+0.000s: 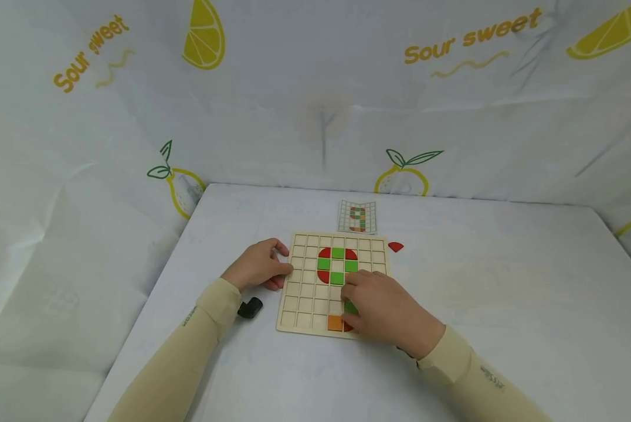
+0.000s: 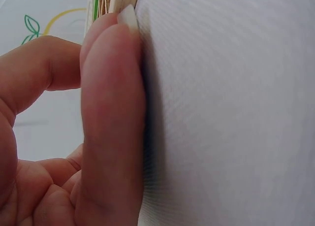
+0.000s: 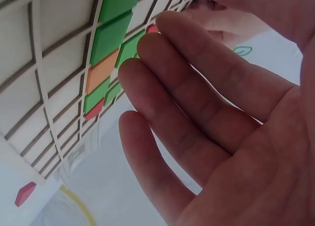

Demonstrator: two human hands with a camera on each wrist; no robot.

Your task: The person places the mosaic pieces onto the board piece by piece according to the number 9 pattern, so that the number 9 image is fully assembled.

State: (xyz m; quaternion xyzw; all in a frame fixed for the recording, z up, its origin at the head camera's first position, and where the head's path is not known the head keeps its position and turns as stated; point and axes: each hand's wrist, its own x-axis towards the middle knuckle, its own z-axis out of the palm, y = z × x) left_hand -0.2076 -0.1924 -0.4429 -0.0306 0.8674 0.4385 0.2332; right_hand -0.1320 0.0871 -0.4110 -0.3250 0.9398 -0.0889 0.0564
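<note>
A wooden grid board [image 1: 305, 290] lies on the table with red quarter-round pieces, green squares [image 1: 338, 253] and an orange square [image 1: 335, 322] set in its cells. My right hand [image 1: 379, 305] is over the board's lower right part, fingers extended and gently bent, covering several cells. Its thumb tip is beside the orange square, overlapping a red piece [image 1: 348, 327]. In the right wrist view the fingers [image 3: 152, 98] show nothing held against them. My left hand [image 1: 260, 265] rests at the board's left edge, thumb and fingertips right at the rim.
A small pattern card [image 1: 358, 217] with a matching coloured grid lies behind the board. One loose red quarter-round piece [image 1: 396, 247] sits off its upper right corner. A black object [image 1: 250, 308] is beside my left wrist. A white printed cloth [image 1: 315, 117] hangs behind the table.
</note>
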